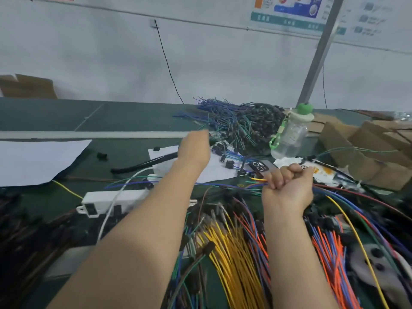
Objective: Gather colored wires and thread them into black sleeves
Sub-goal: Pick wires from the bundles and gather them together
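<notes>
A bundle of coloured wires (256,185), with blue, yellow, green, orange and red strands, runs across the middle of the bench. The right hand (289,184) is clenched around it, fingers curled over the top. Short ends fan out to the left of the fist. To the right, longer strands sweep down over the bench, one yellow wire arcing furthest.

A black sleeve (142,163), long, glossy and slightly bent, lies further back to the left, partly on a small white sheet (214,168). Its far end reaches the left hand (196,146). That hand is stretched forward with its back to the camera and its fingers blurred and hidden, so I cannot tell whether it grips anything.

Below the forearms lies a thick sheaf of yellow wires (229,253) with bare metal terminals. A tangle of orange and blue wires (330,253) lies to its right. A white power strip (116,199) sits under the left forearm.

Behind the right hand are a phone (260,167) and a clear bottle with a green cap (289,134). A heap of blue and green wires with black connectors (240,121) lies beyond. Cardboard boxes (367,148) stand at the right, and a large white paper (33,159) lies on the green bench (44,117) at the left.
</notes>
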{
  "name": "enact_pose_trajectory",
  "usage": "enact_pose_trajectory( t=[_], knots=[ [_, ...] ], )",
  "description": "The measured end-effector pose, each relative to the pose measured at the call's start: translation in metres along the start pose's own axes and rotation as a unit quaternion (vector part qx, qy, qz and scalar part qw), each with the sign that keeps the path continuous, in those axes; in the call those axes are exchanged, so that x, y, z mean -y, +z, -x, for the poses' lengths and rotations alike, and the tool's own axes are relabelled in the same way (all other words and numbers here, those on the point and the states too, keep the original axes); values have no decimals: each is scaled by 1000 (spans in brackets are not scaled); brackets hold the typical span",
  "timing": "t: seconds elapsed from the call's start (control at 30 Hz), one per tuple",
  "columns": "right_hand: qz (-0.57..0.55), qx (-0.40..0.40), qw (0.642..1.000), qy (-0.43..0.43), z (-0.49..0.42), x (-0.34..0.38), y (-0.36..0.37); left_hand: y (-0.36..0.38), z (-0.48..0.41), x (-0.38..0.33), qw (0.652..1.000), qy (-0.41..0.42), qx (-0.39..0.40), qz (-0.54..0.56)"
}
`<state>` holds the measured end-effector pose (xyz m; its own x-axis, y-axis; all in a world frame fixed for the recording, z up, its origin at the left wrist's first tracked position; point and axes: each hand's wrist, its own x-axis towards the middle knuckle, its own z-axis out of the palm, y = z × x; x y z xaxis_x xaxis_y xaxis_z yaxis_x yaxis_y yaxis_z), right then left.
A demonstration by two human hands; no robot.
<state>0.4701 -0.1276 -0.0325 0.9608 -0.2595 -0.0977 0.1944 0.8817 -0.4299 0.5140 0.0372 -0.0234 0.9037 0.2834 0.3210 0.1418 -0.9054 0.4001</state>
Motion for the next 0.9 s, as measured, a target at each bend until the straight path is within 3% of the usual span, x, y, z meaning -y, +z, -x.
enact_pose_trajectory(
  t=[0.1, 0.17, 0.23, 0.33, 0.47, 0.57, 0.67, 0.73, 0.77, 0.8, 0.83, 0.9],
  knots=[
    [1, -2, 1000, 11, 18, 11, 8, -51, 13, -26, 992, 65, -88, 56],
    [24, 12, 999, 19, 37, 20, 14, -80, 34, -42, 987, 114, -105, 47],
    [100, 33, 994, 33, 62, 26, 15, -99, 69, -53, 982, 167, -85, 11],
    [274, 66, 957, 69, 111, 24, 1, -112, 139, -57, 979, 202, -26, -28],
    [351, 122, 924, 93, 178, 24, -32, -125, 227, -46, 979, 191, 26, -68],
    [329, 140, 925, 126, 218, 28, -54, -127, 277, -25, 982, 180, 27, -43],
    [330, 139, 922, 144, 245, 29, -69, -120, 327, 3, 983, 145, -85, 73],
    [326, 131, 925, 142, 257, 29, -74, -113, 351, 17, 972, 69, -175, 143],
    [322, 133, 926, 145, 261, 29, -75, -108, 357, 23, 965, 11, -175, 197],
    [316, 137, 926, 154, 263, 28, -77, -103, 359, 28, 945, -53, -143, 290],
    [311, 142, 925, 168, 265, 27, -80, -99, 360, 31, 904, -115, -84, 403],
    [309, 144, 916, 212, 267, 24, -84, -91, 362, 30, 766, -181, 21, 617]
  ],
)
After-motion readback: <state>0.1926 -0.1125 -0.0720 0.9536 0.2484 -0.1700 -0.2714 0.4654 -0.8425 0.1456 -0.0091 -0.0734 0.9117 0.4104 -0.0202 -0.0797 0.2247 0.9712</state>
